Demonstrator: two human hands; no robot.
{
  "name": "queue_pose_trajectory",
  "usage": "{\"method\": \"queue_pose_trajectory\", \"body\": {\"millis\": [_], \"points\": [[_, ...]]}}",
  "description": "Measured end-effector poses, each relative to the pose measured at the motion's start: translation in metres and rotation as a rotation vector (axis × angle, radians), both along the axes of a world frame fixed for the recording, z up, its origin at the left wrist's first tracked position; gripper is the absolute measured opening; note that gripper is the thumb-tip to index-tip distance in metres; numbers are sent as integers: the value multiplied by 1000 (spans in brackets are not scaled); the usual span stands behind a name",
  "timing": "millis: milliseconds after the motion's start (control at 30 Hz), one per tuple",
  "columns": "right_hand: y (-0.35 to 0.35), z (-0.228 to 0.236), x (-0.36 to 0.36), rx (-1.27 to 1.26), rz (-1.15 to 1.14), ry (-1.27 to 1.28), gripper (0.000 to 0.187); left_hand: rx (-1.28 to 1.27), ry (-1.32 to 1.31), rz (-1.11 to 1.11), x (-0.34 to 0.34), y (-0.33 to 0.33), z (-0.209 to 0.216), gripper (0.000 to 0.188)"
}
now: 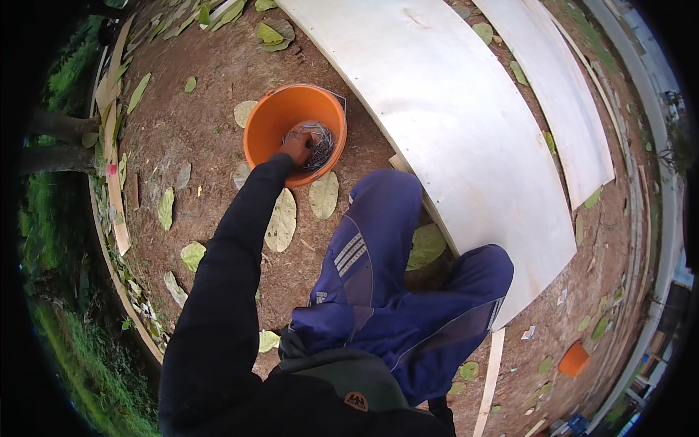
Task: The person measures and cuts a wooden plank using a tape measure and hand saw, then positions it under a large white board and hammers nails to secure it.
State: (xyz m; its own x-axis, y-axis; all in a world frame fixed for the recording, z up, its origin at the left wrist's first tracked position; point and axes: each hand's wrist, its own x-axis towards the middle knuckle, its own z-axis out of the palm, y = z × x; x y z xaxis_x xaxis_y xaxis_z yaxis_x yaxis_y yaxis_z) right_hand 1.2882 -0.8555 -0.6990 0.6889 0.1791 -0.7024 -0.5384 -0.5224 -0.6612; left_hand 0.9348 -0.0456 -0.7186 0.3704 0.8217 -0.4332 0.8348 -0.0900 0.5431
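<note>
Down inside an orange bucket, my left hand reaches into a heap of grey nails. Its fingers look drawn together at the nails, and their tips are partly hidden among them. The bucket stands on the brown ground to the left of a large pale wooden sheet, its wire handle folded to the right side. My right hand does not show; only a bit of dark sleeve appears at the lower edge.
My bent knees in blue trousers are beside the sheet's near left edge. A second pale sheet lies farther right. Large leaves litter the soil. Long boards run along the left, and an orange container is at lower right.
</note>
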Motion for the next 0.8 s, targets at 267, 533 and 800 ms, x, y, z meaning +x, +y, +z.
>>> {"method": "queue_pose_trajectory", "body": {"millis": [267,533,800], "points": [[-31,-17,-5,92,-80,86,20,50,-243,246,-39,12,-5,22],[-42,-38,9,-4,113,20,14,-263,-638,467,-49,6,11,23],[-40,-39,-6,-28,138,-79,14,-447,-869,670,-43,-5,29,28]]}}
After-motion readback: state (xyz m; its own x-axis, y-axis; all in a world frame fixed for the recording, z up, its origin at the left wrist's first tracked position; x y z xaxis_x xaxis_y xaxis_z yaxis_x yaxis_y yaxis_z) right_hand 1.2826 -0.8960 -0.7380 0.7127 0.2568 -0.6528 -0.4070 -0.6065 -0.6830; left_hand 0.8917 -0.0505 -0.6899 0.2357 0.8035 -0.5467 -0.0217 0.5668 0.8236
